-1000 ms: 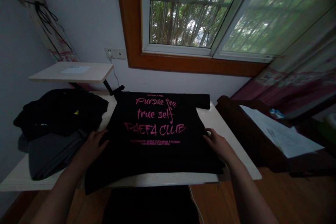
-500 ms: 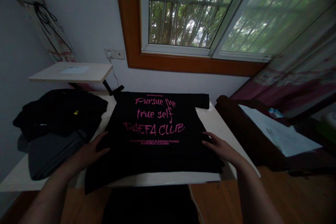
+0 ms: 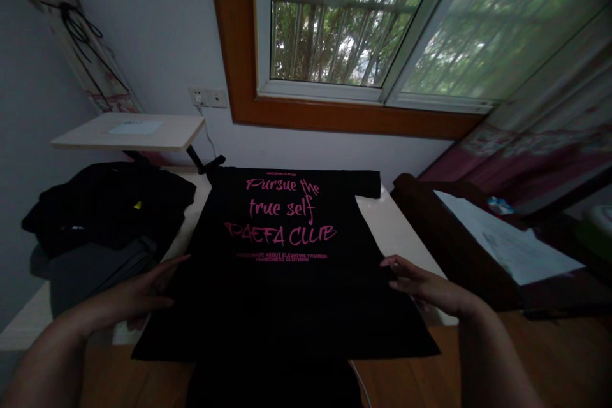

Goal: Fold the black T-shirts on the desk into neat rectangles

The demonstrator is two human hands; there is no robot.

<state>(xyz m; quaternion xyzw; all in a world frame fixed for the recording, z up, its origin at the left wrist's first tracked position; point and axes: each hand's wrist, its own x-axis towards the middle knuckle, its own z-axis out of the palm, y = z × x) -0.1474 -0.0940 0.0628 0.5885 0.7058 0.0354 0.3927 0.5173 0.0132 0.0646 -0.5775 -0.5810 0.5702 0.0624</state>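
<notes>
A black T-shirt (image 3: 287, 306) with pink lettering lies spread over the white table (image 3: 406, 236), its hem reaching past the near table edge. My left hand (image 3: 136, 293) is at the shirt's left side edge, thumb and fingers apart and stretched toward the cloth. On the opposite side edge, my right hand (image 3: 423, 284) touches the shirt with its fingers extended; some fingertips are hidden by the cloth. Left of the shirt sits a heap of dark clothes (image 3: 109, 197), with grey folded fabric (image 3: 90, 268) at its front.
A small raised shelf (image 3: 167, 131) with a paper on it stands at the back left. The wall socket (image 3: 208, 97) has a plugged cord. Right of the table is a dark brown piece of furniture (image 3: 415, 210) with a white sheet (image 3: 507, 242). The window (image 3: 354, 25) is behind.
The shirt's lower part has come toward me and its hem now lies flat and wider, over the near table edge. Both hands have moved nearer to me and farther apart.
</notes>
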